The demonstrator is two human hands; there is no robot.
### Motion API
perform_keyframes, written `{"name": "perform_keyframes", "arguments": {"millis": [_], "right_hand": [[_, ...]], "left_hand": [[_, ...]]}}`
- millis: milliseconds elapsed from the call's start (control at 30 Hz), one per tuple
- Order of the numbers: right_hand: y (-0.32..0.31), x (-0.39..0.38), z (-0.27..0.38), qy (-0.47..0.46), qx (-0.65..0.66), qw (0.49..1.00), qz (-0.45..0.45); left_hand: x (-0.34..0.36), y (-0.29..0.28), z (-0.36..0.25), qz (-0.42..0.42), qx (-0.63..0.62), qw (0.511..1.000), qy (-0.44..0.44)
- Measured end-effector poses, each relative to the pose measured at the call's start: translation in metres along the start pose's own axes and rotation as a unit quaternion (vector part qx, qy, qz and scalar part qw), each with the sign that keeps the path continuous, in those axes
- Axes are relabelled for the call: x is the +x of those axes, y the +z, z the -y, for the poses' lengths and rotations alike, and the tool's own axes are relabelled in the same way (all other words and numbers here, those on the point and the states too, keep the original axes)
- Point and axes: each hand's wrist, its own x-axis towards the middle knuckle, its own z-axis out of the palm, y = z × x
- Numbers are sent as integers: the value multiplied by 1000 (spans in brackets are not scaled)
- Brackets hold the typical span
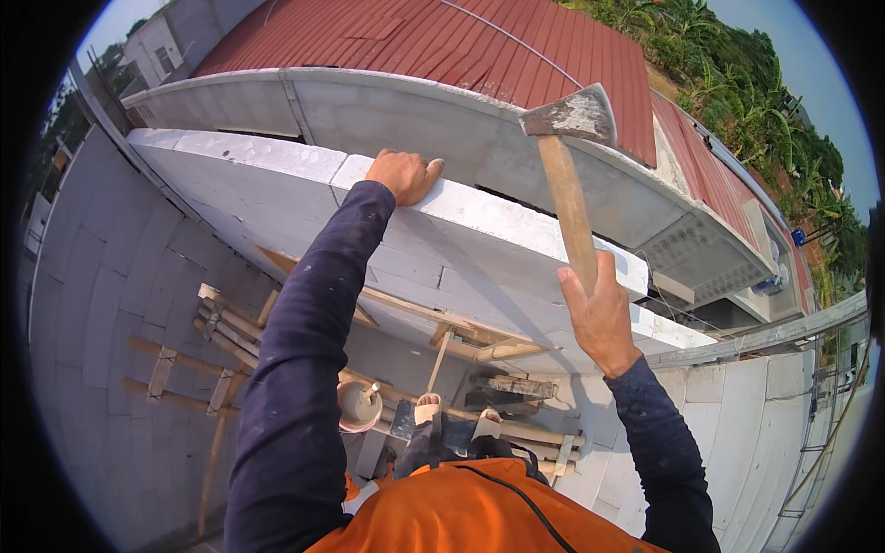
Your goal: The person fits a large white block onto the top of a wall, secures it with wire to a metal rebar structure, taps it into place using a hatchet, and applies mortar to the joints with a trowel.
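My right hand [601,315] is wrapped round the wooden handle of a hatchet [565,189], held upright over the wall. The hatchet's worn metal head is uppermost, with whitish smears on it, and its broad edge faces right. My left hand [402,175] bears down on top of a white lightweight concrete block [498,221], its fingers curled over the far edge and its thumb out to the right. That block lies in the wall's top course, beside another white block [249,158] on the left with a joint between them.
Below me, bamboo and timber scaffolding [544,433] carries my feet. A bucket [359,407] with a handled tool in it stands left of them. Beyond the block wall are a grey wall [396,115] and a red metal roof [415,41]. Steel rods [811,447] stand at the right.
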Motion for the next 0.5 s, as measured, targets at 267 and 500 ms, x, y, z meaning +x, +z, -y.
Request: {"name": "perform_keyframes", "arguments": {"millis": [267, 500], "right_hand": [[0, 2, 18, -57, 18, 998, 19], [33, 3, -27, -56, -131, 983, 119]], "left_hand": [[-8, -8, -2, 13, -2, 1000, -26], [-4, -11, -7, 11, -31, 999, -30]]}}
